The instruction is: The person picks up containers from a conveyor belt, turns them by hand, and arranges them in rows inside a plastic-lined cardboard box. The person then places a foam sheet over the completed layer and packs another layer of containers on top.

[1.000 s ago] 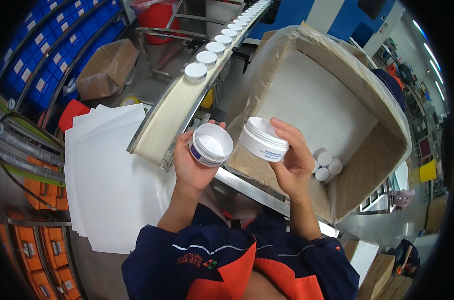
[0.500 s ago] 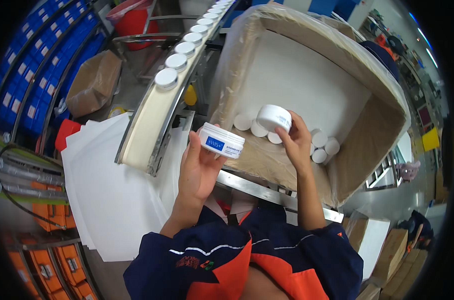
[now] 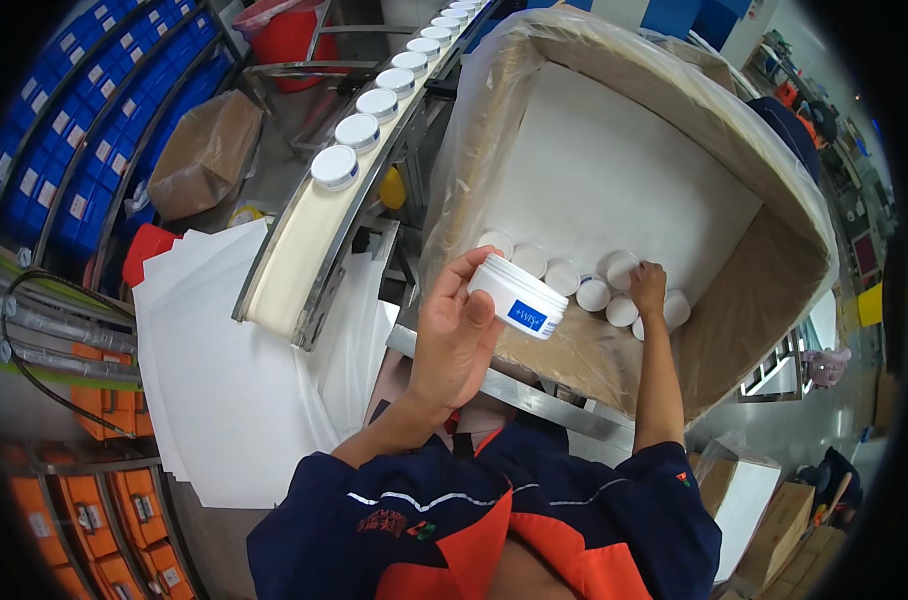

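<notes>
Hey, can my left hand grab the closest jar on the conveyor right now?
Probably not while full: your left hand holds a white jar, though nothing seems to block the way to the closest jar on the conveyor.

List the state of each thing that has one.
White round plastic jar, unlidded, tilted, in left hand.
Right hand, touching a white jar inside the carton.
Large brown plastic-lined cardboard carton, open, partly filled.
White round jars on cream belt, lined up.
White flat sheets, loosely stacked.
</notes>
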Action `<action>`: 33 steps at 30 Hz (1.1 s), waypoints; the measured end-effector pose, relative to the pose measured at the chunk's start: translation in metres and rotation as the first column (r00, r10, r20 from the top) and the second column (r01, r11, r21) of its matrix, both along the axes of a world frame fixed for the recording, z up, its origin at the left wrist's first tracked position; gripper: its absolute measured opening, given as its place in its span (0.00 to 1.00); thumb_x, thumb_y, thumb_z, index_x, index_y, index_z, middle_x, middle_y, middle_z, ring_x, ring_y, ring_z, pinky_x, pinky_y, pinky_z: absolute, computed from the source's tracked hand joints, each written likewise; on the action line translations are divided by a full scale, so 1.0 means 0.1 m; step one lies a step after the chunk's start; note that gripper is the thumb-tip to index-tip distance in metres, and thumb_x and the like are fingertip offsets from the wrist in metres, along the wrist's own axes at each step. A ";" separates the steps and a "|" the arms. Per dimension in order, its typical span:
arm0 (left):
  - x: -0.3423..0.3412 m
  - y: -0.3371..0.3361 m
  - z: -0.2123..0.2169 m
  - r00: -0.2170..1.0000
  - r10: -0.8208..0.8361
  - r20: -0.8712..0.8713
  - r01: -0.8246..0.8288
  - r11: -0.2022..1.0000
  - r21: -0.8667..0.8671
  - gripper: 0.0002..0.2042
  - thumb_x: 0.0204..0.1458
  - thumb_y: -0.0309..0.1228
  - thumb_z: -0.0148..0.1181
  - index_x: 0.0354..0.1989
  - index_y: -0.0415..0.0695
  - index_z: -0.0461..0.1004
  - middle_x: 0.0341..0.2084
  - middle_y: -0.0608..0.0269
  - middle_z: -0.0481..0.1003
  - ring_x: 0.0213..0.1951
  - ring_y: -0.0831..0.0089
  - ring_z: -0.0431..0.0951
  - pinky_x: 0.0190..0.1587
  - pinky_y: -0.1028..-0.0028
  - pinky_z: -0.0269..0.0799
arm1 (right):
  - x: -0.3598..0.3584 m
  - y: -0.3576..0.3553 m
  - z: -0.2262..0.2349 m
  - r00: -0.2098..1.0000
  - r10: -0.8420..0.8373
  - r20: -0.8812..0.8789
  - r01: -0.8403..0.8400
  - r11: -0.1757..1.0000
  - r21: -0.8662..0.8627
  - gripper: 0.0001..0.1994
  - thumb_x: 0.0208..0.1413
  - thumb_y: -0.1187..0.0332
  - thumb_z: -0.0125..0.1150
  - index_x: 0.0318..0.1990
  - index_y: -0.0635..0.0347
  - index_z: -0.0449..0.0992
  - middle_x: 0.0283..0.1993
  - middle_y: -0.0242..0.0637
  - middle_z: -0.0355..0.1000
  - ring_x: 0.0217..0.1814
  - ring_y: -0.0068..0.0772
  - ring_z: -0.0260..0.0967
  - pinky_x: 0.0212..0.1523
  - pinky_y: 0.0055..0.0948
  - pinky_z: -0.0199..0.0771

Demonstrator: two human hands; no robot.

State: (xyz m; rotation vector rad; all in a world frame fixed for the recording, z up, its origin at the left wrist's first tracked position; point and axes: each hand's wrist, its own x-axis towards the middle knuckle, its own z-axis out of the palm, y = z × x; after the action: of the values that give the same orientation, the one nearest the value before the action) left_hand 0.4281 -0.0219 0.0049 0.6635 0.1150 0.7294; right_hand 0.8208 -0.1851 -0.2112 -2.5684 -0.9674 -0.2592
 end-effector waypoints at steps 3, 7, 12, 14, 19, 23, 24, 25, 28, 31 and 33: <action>-0.04 0.00 0.02 1.000 -0.027 -0.016 0.027 0.999 -0.028 0.32 0.59 0.46 0.59 0.64 0.37 0.56 0.57 0.58 0.66 0.60 0.69 0.68 0.64 0.65 0.65 | -0.29 0.08 0.20 0.995 -0.096 0.009 0.096 0.988 -0.117 0.20 0.48 0.70 0.68 0.50 0.65 0.76 0.51 0.50 0.73 0.55 0.55 0.67 0.54 0.50 0.68; 0.04 -0.03 0.03 0.992 -0.065 -0.111 0.052 0.991 -0.120 0.33 0.62 0.55 0.46 0.63 0.38 0.59 0.59 0.55 0.67 0.63 0.62 0.67 0.66 0.58 0.64 | -0.89 0.24 0.90 0.986 0.156 0.065 -0.169 0.928 0.334 0.33 0.45 0.64 0.74 0.61 0.61 0.69 0.58 0.47 0.70 0.58 0.47 0.66 0.54 0.43 0.69; 0.02 -0.01 0.08 0.978 -0.207 0.034 0.206 0.913 -0.352 0.33 0.64 0.56 0.41 0.65 0.39 0.56 0.60 0.53 0.64 0.64 0.60 0.65 0.67 0.56 0.63 | -2.36 0.49 2.18 0.701 0.713 -0.012 -0.511 0.514 0.689 0.38 0.36 0.65 0.79 0.59 0.61 0.70 0.62 0.43 0.68 0.57 0.43 0.68 0.50 0.38 0.71; 0.03 0.00 0.05 0.962 -0.255 0.092 0.271 0.892 -0.361 0.33 0.64 0.57 0.41 0.65 0.40 0.57 0.60 0.52 0.64 0.64 0.60 0.65 0.67 0.56 0.63 | -2.55 0.54 2.33 0.751 0.618 0.231 -0.617 0.534 0.578 0.34 0.33 0.72 0.76 0.55 0.64 0.73 0.57 0.44 0.71 0.54 0.45 0.70 0.49 0.39 0.72; -0.08 -0.03 0.08 0.974 -0.223 0.049 0.228 0.929 -0.290 0.33 0.64 0.57 0.41 0.66 0.42 0.55 0.62 0.52 0.62 0.65 0.62 0.63 0.66 0.57 0.64 | -2.67 0.57 2.44 0.725 0.623 0.292 -0.657 0.499 0.565 0.29 0.32 0.78 0.71 0.50 0.66 0.75 0.48 0.46 0.74 0.48 0.49 0.71 0.48 0.40 0.71; -0.21 -0.02 0.12 0.999 -0.034 0.002 0.033 0.995 0.096 0.30 0.65 0.49 0.47 0.68 0.43 0.50 0.63 0.56 0.57 0.65 0.67 0.62 0.66 0.58 0.63 | -2.74 0.63 2.48 0.721 0.629 0.290 -0.649 0.468 0.600 0.28 0.32 0.79 0.70 0.50 0.66 0.76 0.46 0.47 0.75 0.46 0.50 0.71 0.48 0.41 0.71; -0.23 -0.01 0.12 0.999 -0.003 -0.039 0.012 0.977 0.214 0.29 0.66 0.45 0.48 0.68 0.42 0.49 0.63 0.57 0.56 0.66 0.68 0.61 0.66 0.58 0.62 | -2.76 0.64 2.49 0.717 0.633 0.293 -0.654 0.465 0.596 0.28 0.32 0.79 0.70 0.50 0.66 0.76 0.46 0.47 0.75 0.46 0.50 0.71 0.48 0.41 0.71; -0.24 -0.01 0.12 0.999 0.001 -0.034 0.006 0.977 0.212 0.29 0.66 0.45 0.48 0.68 0.42 0.49 0.63 0.57 0.56 0.66 0.68 0.61 0.66 0.58 0.62 | -2.78 0.64 2.50 0.715 0.632 0.300 -0.660 0.468 0.587 0.27 0.34 0.79 0.69 0.49 0.69 0.75 0.45 0.47 0.75 0.47 0.48 0.71 0.49 0.40 0.70; -0.28 0.01 0.11 0.997 -0.042 0.057 0.035 0.993 0.112 0.28 0.66 0.39 0.51 0.68 0.41 0.49 0.63 0.57 0.57 0.66 0.67 0.61 0.66 0.58 0.62 | -2.82 0.68 2.52 0.711 0.628 0.317 -0.670 0.467 0.576 0.27 0.35 0.79 0.69 0.50 0.69 0.75 0.46 0.47 0.75 0.47 0.47 0.71 0.49 0.38 0.71; -0.29 0.03 0.11 0.999 -0.028 0.017 0.026 0.997 0.068 0.26 0.68 0.43 0.44 0.68 0.41 0.50 0.63 0.54 0.58 0.66 0.62 0.61 0.67 0.56 0.61 | -2.91 0.76 2.50 0.745 0.604 0.285 -0.617 0.461 0.637 0.29 0.34 0.81 0.69 0.51 0.66 0.75 0.47 0.47 0.75 0.47 0.45 0.72 0.46 0.36 0.73; -0.31 0.07 0.09 0.952 -0.226 0.207 0.272 0.935 -0.229 0.27 0.69 0.49 0.36 0.68 0.42 0.50 0.64 0.52 0.59 0.67 0.59 0.61 0.68 0.53 0.60 | -2.92 0.79 2.43 0.773 0.586 0.242 -0.560 0.453 0.694 0.29 0.34 0.82 0.69 0.51 0.66 0.75 0.47 0.47 0.75 0.46 0.44 0.72 0.45 0.34 0.74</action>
State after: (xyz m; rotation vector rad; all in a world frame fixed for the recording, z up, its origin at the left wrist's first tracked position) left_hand 0.3969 -0.0148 0.0143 0.3556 -0.0403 0.5128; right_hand 0.5283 -0.1064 0.0322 -1.3831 -1.3190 -0.3235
